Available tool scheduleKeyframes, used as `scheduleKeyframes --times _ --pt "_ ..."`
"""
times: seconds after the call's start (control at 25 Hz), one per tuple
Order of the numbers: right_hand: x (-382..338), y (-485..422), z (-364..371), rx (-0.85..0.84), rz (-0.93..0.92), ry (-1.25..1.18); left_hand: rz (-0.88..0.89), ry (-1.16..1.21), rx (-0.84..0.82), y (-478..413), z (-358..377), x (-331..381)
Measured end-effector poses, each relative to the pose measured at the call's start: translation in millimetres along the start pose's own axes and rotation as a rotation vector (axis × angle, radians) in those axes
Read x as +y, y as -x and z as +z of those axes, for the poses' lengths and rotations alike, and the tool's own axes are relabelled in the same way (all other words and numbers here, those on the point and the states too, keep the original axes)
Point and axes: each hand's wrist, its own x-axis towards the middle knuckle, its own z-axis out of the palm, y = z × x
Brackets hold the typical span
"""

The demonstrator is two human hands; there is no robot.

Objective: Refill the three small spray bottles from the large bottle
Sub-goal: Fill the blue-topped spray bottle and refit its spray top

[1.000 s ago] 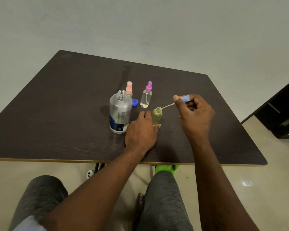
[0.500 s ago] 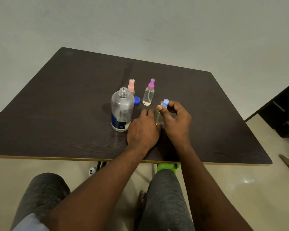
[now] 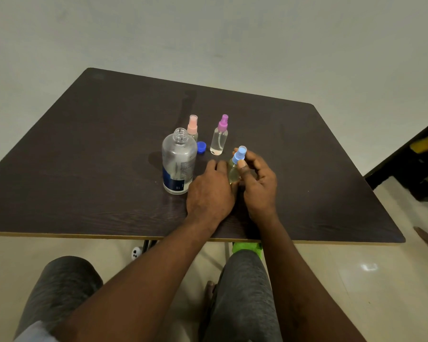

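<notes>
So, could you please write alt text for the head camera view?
Two hands work at a small yellowish spray bottle on a dark table: the left hand steadies it while the right hand grips its blue spray top. Beside them stand an uncapped large bottle, its blue cap and two more capped spray bottles.

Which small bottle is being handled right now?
On the dark wooden table, right of the large clear uncapped bottle, both hands grip one small yellowish bottle. Only it has a blue spray top; its neighbours' are pink and purple.
</notes>
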Motion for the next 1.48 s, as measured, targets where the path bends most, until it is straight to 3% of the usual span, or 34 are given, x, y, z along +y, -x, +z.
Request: scheduleKeyframes --times 0.16,0.36,0.56,0.8,1.04,1.28,1.48 --pt "-2.8 0.8 -4.5 0.076 -0.006 -0.095 -0.008 -0.026 0.003 0.0 -0.6 0.8" --pt "3.4 -1.5 -3.1 -0.008 -0.056 -0.020 -0.001 -0.007 -0.010 -0.2 -0.5 0.4" --pt "2.6 0.5 -6.3 0.211 -0.008 -0.141 -0.012 -0.044 0.006 0.2 -0.6 2.2" --pt "1.0 -1.6 -2.2 -0.082 -0.104 0.044 -0.001 -0.031 -0.002 0.3 -1.1 0.8" --pt "-1.4 -0.5 1.1 0.076 0.049 0.040 -0.001 -0.024 -0.011 -0.8 0.1 1.0" --pt "-3.6 -1.0 1.6 -0.046 -0.074 0.018 0.002 -0.040 -0.004 0.4 -0.6 1.6" --pt "-3.1 0.0 0.7 0.050 0.042 0.022 -0.003 -0.032 -0.014 -0.2 -1.1 1.6"
